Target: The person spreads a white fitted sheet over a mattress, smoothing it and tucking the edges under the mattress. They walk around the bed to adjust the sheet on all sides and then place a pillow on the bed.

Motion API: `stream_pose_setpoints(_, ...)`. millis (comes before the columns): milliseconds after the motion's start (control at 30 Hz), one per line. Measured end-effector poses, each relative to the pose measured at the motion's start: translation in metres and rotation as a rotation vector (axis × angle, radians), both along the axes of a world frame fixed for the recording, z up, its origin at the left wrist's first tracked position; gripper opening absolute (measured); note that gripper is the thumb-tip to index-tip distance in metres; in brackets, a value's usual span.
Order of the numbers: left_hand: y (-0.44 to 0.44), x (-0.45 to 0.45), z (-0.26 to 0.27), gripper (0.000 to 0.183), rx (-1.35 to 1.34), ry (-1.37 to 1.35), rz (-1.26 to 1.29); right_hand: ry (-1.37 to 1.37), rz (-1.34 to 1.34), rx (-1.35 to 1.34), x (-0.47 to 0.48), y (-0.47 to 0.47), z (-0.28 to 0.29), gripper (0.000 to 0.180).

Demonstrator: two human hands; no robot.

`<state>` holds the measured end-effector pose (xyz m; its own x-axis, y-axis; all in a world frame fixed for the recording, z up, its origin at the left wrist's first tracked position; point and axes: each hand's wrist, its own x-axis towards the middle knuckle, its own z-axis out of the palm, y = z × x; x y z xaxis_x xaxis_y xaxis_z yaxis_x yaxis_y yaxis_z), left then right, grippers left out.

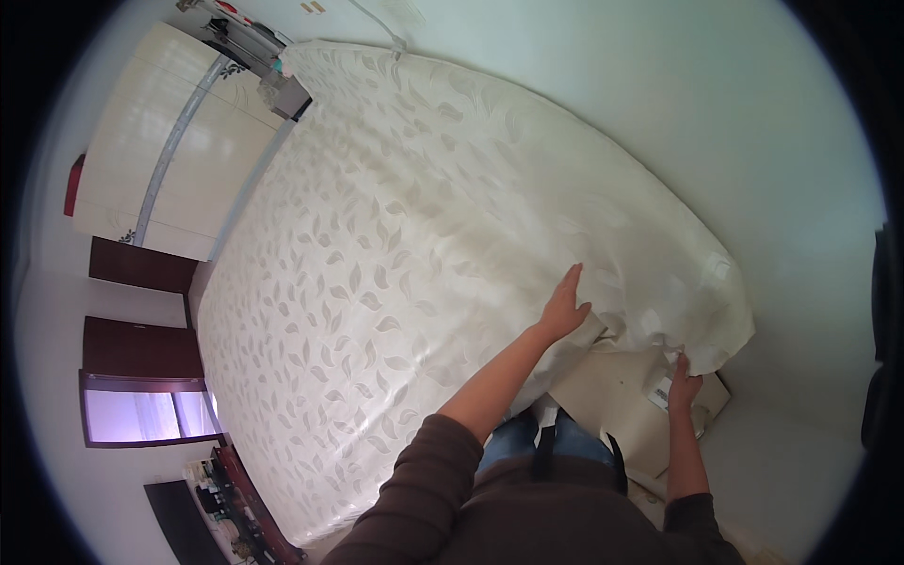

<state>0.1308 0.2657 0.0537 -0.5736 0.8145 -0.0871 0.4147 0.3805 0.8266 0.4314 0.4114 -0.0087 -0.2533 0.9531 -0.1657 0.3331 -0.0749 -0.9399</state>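
Observation:
A large cream sheet with a leaf pattern [381, 282] is spread in front of me, and its near right end is crumpled. My left hand [565, 307] lies over the sheet beside the creases, fingers extended and the thumb apart, holding nothing. Whether its palm presses on the sheet cannot be made out. At the sheet's near edge, my right hand [684, 387] pinches the crumpled edge between thumb and fingers. Just under that hand, a cream panel-topped piece of furniture [600, 385] shows from beneath the sheet. A white label with printing [660, 393] is stuck on it.
A pale wall [706, 127] runs along the sheet's right side, with a white cable [378, 22] hanging on it. At the far left stands a cream wardrobe [205, 155]. Dark red doors [141, 346] are on the left, and a low cabinet with several items [247, 505] stands lower left.

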Motion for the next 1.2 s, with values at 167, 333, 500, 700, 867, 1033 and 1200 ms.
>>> stream_pose_setpoints(167,-0.047,-0.031,-0.086,0.079,-0.064,0.121,0.165,0.008,-0.207,-0.353,0.037,-0.039,-0.07,0.02)
stream_pose_setpoints(333,-0.071,-0.104,-0.151,0.069,-0.336,0.345,0.39,-0.174,0.878,0.148,-0.108,-0.127,-0.012,0.035)
stream_pose_setpoints(500,-0.038,-0.174,-0.163,0.064,-0.386,0.54,0.285,-0.414,0.931,0.397,-0.243,-0.081,-0.076,0.051)
stream_pose_setpoints(700,-0.027,-0.203,-0.189,0.07,-0.665,0.478,0.186,-0.436,0.856,0.192,-0.261,-0.079,-0.123,0.057)
stream_pose_setpoints(867,-0.025,-0.207,-0.196,0.069,-0.711,0.401,0.161,-0.543,0.88,0.147,-0.265,-0.074,-0.118,0.05)
stream_pose_setpoints(1033,-0.045,-0.249,-0.194,0.067,-0.522,0.521,0.347,-0.425,1.104,0.454,-0.293,-0.102,-0.075,0.046)
stream_pose_setpoints(1200,-0.06,-0.311,-0.196,0.069,-0.518,0.632,0.512,-0.329,1.073,0.517,-0.369,-0.1,-0.102,0.052)
